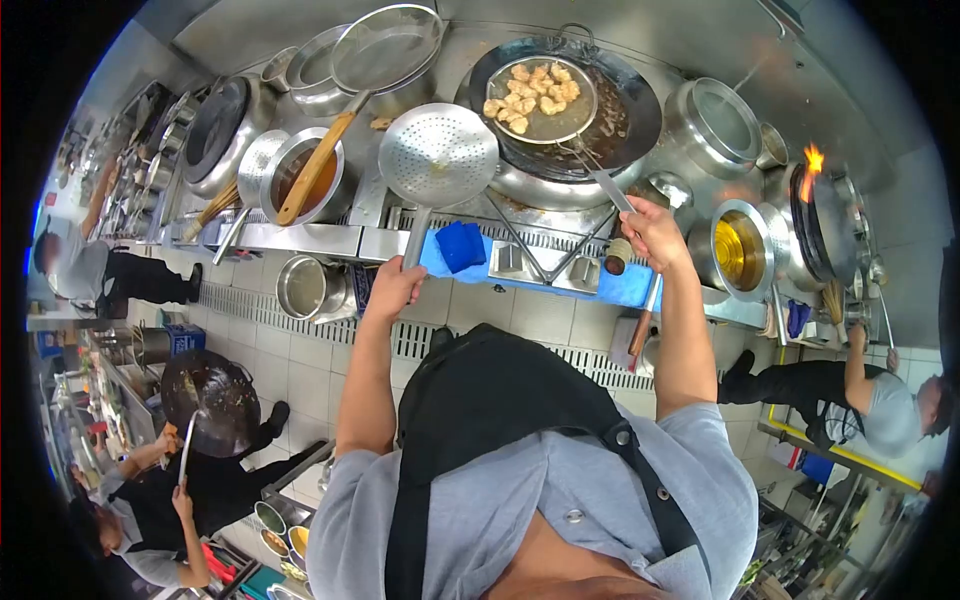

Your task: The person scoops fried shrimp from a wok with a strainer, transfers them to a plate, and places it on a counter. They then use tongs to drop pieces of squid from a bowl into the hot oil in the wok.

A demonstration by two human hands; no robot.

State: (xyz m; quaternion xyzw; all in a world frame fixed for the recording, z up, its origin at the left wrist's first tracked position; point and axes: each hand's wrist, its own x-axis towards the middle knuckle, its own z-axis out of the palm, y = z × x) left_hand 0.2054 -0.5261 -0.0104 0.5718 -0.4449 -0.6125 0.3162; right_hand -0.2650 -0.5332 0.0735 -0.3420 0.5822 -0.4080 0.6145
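Note:
My left hand (397, 289) is closed on the handle of a perforated metal skimmer (438, 155), held level over the front of the stove, its bowl holding no food. With my right hand (652, 232) I grip the handle of a wire mesh strainer (560, 125). Several browned, fried pieces of food (532, 95) lie in the strainer. Beneath it is a large black wok (630, 105) with dark liquid in it. A folded dark blue cloth (461, 247) lies on the stove's front edge between my hands.
Left of the skimmer, a pot of reddish liquid (318, 180) has a wooden-handled tool across it. At right stand a bowl of yellow oil (737, 250) and a flame (813, 160) by black woks. Co-workers stand at both sides; one holds a wok (212, 400).

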